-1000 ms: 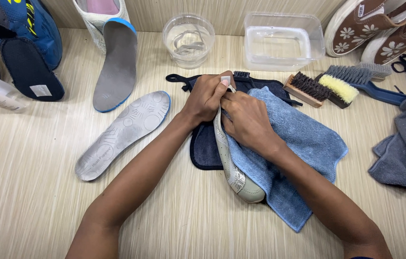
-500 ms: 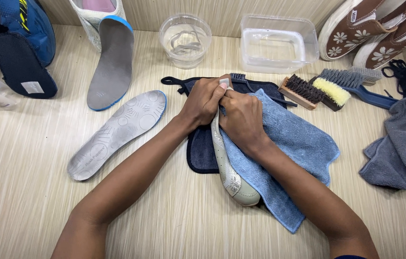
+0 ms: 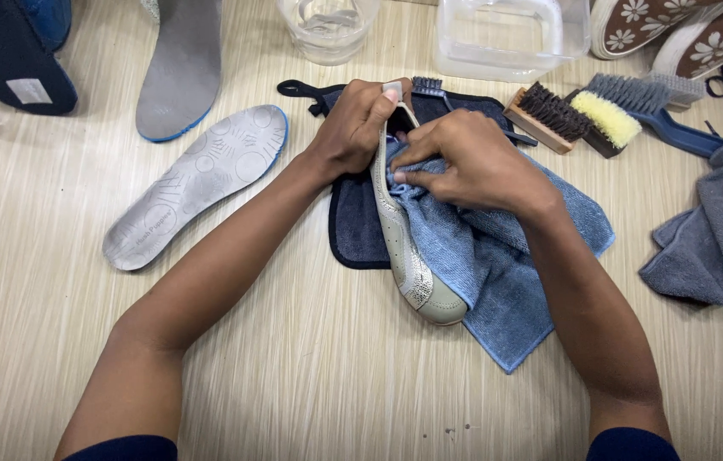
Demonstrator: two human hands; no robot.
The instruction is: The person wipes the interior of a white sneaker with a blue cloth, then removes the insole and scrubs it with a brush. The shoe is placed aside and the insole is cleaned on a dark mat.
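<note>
At the centre of the frame the left hand [image 3: 353,128] keeps a clenched grip on the heel end of a slim beige leather shoe [image 3: 404,248], which lies on its side with the toe pointing toward the lower middle. The right hand [image 3: 468,162] has its grip bunched on a light blue microfibre cloth [image 3: 515,273], pressing it against the shoe's opening. Both rest on a dark navy mat [image 3: 357,230] on the pale wood-grain desk [image 3: 336,376]. Left of centre lies a grey insole [image 3: 199,179]; at upper right sit a brown-bristled wooden brush [image 3: 549,115] and a yellow-bristled brush [image 3: 605,124].
</note>
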